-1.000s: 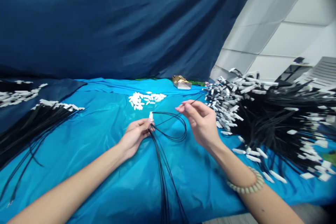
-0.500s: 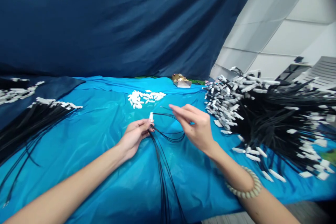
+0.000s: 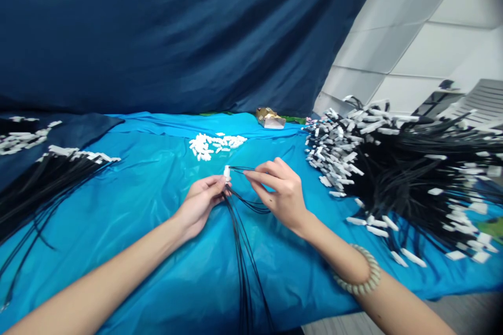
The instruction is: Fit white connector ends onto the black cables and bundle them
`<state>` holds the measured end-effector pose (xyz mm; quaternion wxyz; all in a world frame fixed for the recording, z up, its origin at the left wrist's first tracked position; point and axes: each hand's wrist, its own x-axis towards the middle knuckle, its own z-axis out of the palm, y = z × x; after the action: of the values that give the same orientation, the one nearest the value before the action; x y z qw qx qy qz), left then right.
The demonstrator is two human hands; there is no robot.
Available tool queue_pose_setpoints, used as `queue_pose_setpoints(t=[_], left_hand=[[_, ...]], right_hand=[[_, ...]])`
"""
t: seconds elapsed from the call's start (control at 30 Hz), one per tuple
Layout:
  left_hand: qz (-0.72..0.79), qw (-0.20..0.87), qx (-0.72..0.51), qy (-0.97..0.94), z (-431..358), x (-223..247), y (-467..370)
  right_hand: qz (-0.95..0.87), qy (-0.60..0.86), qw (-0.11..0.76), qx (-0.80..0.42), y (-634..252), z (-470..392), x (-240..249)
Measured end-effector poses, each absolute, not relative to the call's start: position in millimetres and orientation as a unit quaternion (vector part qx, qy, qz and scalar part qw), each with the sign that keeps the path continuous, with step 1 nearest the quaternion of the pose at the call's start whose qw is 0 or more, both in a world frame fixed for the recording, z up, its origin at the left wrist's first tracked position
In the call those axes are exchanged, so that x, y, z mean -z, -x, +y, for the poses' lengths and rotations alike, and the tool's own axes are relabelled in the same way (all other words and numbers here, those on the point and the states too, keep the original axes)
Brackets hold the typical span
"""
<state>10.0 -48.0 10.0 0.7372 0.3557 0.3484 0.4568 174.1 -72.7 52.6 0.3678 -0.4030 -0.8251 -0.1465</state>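
My left hand (image 3: 201,200) pinches a small white plastic connector (image 3: 227,171) together with a bunch of thin black cords (image 3: 244,251) that hang toward me over the blue cloth (image 3: 157,209). My right hand (image 3: 280,192), with a beaded bracelet on its wrist, holds the end of one black cord between thumb and forefinger, its tip right beside the white connector. The cord loops back under my right hand.
A big heap of black cords with white tags (image 3: 401,167) fills the right side. Another bundle of tagged cords (image 3: 47,178) lies at the left. A small pile of loose white connectors (image 3: 214,145) and a gold wrapper (image 3: 270,118) sit farther back. Dark blue fabric hangs behind.
My right hand has moved left and down, bringing the cord end from near the right heap up to the connector in my left hand. The cord loop has shrunk.
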Motion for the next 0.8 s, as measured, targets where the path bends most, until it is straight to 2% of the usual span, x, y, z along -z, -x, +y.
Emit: queue_pose_setpoints(t=[0.47, 0.8], left_hand=[[0.344, 0.706, -0.471, -0.401, -48.2, -9.2, -10.1], [0.354, 0.663, -0.481, -0.452, -49.8, -9.7, -9.9]], right_hand=[[-0.806, 0.426, 0.387, 0.134, -169.3, -74.3, -52.6], [-0.779, 0.455, 0.425, 0.073, -163.8, -75.7, -50.5]])
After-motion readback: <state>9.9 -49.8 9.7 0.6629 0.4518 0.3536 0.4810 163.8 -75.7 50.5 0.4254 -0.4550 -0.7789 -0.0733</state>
